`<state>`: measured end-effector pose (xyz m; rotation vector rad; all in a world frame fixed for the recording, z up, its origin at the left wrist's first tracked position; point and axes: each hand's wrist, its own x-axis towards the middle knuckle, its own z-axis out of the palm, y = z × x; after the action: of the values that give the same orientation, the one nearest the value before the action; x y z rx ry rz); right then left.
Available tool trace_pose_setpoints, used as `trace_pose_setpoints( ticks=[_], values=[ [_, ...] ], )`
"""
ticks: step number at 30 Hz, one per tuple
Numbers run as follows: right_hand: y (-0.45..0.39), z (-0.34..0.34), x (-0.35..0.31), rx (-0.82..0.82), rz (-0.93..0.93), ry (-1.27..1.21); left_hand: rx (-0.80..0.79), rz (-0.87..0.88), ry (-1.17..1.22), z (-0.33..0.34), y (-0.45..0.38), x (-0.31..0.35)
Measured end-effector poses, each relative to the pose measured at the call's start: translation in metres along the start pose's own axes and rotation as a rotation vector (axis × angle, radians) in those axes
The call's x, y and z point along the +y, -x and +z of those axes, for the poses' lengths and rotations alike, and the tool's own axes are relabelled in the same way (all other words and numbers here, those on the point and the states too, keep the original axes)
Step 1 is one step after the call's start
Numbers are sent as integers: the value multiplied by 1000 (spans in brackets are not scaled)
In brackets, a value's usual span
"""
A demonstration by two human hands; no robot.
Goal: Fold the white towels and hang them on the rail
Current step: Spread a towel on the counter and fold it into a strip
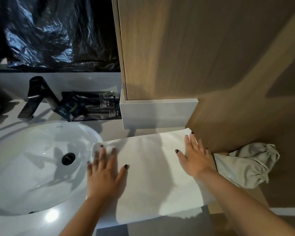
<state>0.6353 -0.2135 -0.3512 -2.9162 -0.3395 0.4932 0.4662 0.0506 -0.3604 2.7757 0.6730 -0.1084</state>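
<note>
One white towel (152, 169) under both hands.

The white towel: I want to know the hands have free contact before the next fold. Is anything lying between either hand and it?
Nothing visible does. The left hand and the right hand both lie flat, fingers spread, directly on the white towel. The rail is out of view, so that path cannot be judged.

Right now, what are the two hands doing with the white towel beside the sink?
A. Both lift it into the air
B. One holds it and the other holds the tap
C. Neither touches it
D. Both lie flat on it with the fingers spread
D: the left hand and the right hand press flat, fingers spread, on the white towel lying on the counter beside the sink.
</note>
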Motion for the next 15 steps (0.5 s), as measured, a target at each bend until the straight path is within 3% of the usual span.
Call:
trace_pose_setpoints(
  ticks=[6,10,15],
  values=[
    [19,-4,10,143,257,-501,21,-423,490,-13,18,-11],
    [9,-19,14,145,417,-613,108,-486,822,-25,-9,-20],
    [8,-31,34,68,277,-739,213,-461,906,-37,-15,-37]
  ],
)
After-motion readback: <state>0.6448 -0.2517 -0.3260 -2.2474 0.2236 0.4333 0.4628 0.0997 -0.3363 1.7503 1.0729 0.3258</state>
